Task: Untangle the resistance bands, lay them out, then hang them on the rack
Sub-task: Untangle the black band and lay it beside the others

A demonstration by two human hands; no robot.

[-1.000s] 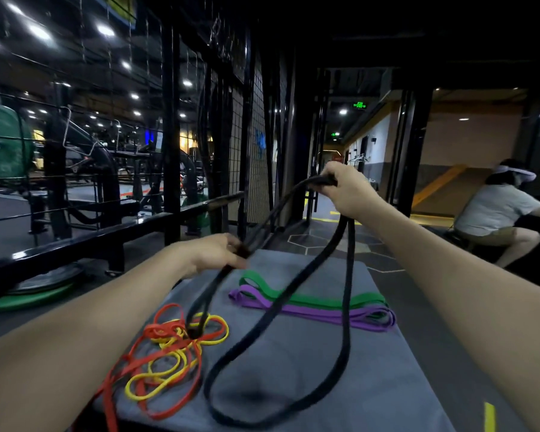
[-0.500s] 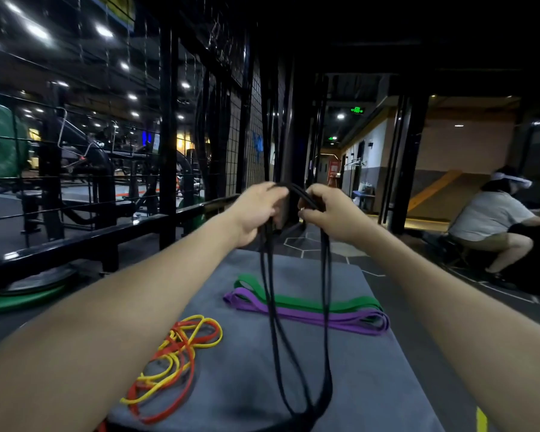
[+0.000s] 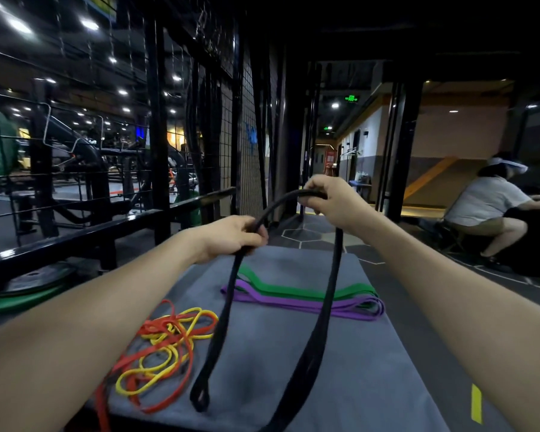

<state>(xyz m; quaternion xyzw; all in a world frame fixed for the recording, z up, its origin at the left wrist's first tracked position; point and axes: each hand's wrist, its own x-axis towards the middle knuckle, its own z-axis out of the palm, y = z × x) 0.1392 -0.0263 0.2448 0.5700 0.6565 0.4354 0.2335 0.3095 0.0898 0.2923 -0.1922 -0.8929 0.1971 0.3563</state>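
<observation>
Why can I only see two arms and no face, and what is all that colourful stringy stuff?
The camera sits on the person's head and looks forward and down, so you see what they see: their own two arms, no face. This is a gym. The left hand and the right hand each grip a long black resistance band, a big stretchy loop for exercise; its ends hang down to the grey mat. On the mat lie a green band and a purple band, flat and neat, side by side. Nearer the left arm, an orange band and a yellow band are tangled in a heap. Another person sits far off at the right.
</observation>
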